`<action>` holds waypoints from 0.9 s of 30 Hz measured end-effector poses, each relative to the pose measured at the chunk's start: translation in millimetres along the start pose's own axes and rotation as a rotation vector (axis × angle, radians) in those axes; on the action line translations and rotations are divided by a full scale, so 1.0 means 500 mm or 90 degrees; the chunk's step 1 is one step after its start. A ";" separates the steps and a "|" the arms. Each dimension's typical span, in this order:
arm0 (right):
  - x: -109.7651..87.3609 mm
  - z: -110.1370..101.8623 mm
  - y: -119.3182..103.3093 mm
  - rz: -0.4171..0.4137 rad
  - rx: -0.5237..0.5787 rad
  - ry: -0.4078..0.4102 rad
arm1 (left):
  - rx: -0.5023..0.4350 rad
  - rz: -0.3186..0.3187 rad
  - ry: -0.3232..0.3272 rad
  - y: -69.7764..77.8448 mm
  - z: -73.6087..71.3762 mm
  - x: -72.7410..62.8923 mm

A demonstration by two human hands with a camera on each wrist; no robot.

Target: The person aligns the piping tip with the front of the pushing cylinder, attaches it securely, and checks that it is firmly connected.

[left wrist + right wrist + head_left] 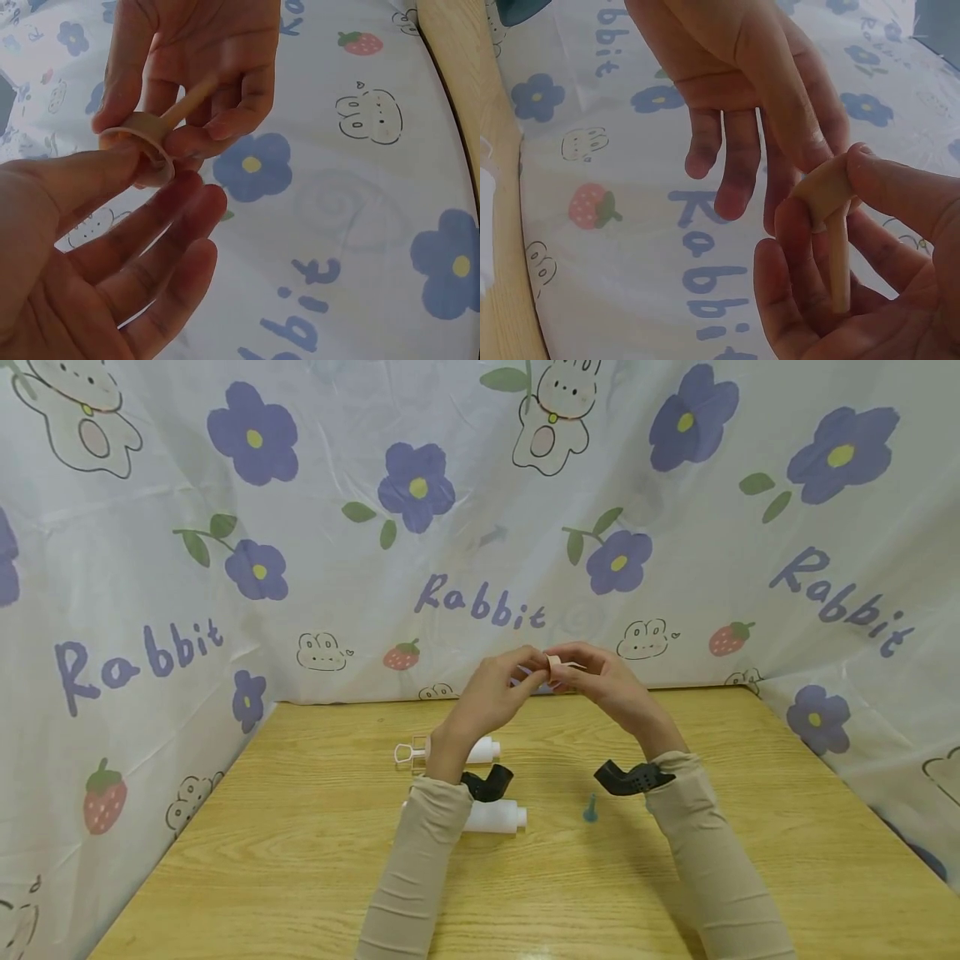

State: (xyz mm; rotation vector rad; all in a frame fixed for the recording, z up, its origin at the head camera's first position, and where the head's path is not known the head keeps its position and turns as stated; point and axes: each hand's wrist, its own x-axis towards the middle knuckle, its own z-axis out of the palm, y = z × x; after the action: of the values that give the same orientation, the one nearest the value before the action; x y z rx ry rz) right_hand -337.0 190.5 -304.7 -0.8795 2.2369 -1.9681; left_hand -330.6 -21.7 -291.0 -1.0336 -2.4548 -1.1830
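Low in the middle of the frame, a white bottle [495, 816] and a little blue-green piece [591, 811] are on the wooden surface [285, 860], with another white bottle [480, 752] farther back. Beyond them, in the middle of the frame, the left hand [497, 687] and right hand [613, 687] both pinch one small tan cap [555, 669] in their fingers, up in the air. Behind hangs a white cloth [487, 552] with purple flowers and rabbits.

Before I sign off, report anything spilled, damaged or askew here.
Nothing stands out: the held stemmed piece shows no visible damage, the teal piece stands upright, and no spill shows on the table.
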 end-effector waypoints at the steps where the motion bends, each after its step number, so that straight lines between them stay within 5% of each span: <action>1: 0.000 -0.001 0.000 -0.001 -0.002 -0.001 | -0.006 -0.004 0.000 0.002 -0.001 -0.001; 10: -0.002 -0.006 0.001 0.006 -0.006 0.004 | -0.022 -0.049 -0.030 -0.011 -0.031 -0.011; 19: -0.002 -0.012 0.002 0.014 0.004 0.007 | 0.080 -0.235 -0.277 -0.053 -0.099 -0.058; 27: -0.003 -0.014 0.004 0.008 0.009 0.007 | 0.059 -0.291 -0.306 -0.110 -0.138 -0.079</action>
State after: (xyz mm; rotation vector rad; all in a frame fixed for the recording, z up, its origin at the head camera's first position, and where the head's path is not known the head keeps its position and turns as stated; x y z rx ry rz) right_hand -339.1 197.6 -305.8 -0.8537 2.2254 -1.9865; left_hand -346.0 -117.1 -297.6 -0.8268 -3.2203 -1.0035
